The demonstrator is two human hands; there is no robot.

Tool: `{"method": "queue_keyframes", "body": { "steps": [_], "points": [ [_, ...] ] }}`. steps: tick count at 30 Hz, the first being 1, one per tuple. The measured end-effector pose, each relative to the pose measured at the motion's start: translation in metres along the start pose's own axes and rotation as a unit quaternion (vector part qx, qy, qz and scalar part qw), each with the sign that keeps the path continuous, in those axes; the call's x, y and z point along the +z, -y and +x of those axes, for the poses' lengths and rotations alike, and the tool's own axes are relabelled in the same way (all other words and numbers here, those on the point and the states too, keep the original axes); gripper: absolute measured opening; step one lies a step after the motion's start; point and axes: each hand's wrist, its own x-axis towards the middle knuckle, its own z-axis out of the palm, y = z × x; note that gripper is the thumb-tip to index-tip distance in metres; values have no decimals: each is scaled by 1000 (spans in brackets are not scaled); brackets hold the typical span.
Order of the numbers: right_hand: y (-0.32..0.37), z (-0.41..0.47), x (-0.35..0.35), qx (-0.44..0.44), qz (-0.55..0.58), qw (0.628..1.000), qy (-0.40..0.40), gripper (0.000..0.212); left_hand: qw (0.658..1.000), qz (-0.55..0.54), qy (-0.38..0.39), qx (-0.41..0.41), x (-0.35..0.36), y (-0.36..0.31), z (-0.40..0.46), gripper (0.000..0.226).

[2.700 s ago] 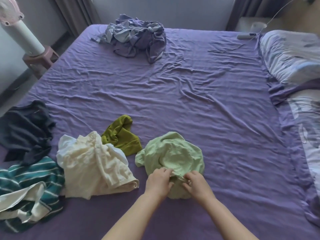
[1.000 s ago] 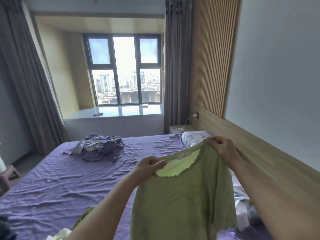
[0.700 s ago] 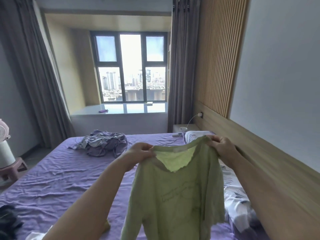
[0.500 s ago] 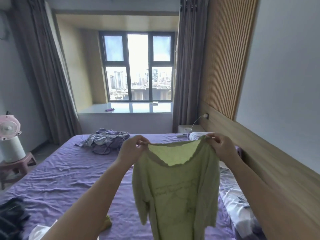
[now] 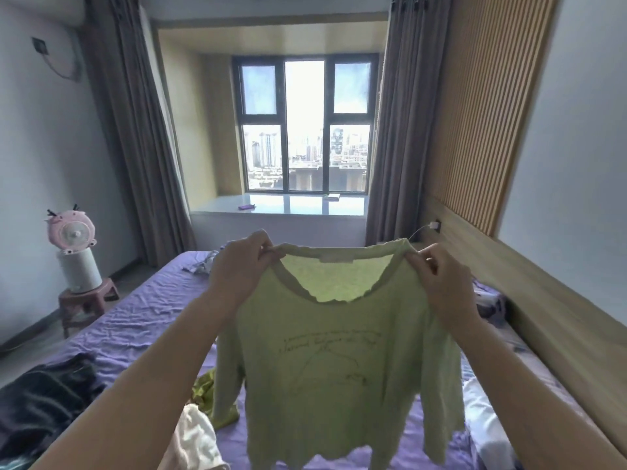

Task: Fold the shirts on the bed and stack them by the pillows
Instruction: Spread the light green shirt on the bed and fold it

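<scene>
The left hand [image 5: 242,266] pinches the left shoulder seam of the light green shirt [image 5: 336,361], thumb and fingers [image 5: 263,247] closed on the fabric at the collar's edge. The arm reaches forward and up — forearm bare. The shirt hangs full length between the hands above the purple bed [image 5: 135,310], thin and slightly crumpled, faint line print on its chest, collar [image 5: 339,290] sagging in a curve. The right hand [image 5: 441,283] grips the right shoulder the same way, knuckles toward the camera, fingers curled over the seam.
</scene>
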Motion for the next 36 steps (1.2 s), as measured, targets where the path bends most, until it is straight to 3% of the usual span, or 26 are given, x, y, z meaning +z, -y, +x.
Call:
{"method": "queue_keyframes", "body": {
  "steps": [14,24,28,31,36],
  "points": [
    [85,-120,-44,-96,-116,988,-29,24,993,14,20,117,-82,31,-95,43],
    [104,-151,-54,-171,-192,963,-79,25,990,23,38,132,-105,29,-108,52],
    [73,-151,-38,-162,-162,973,-36,35,987,50,54,141,-69,38,-108,55],
    [33,-159,-10,-135,-136,981,18,29,984,75,88,137,-18,57,-120,55],
    [-55,-188,63,-11,-91,980,177,16,970,88,223,33,92,96,-148,56]
  ]
}}
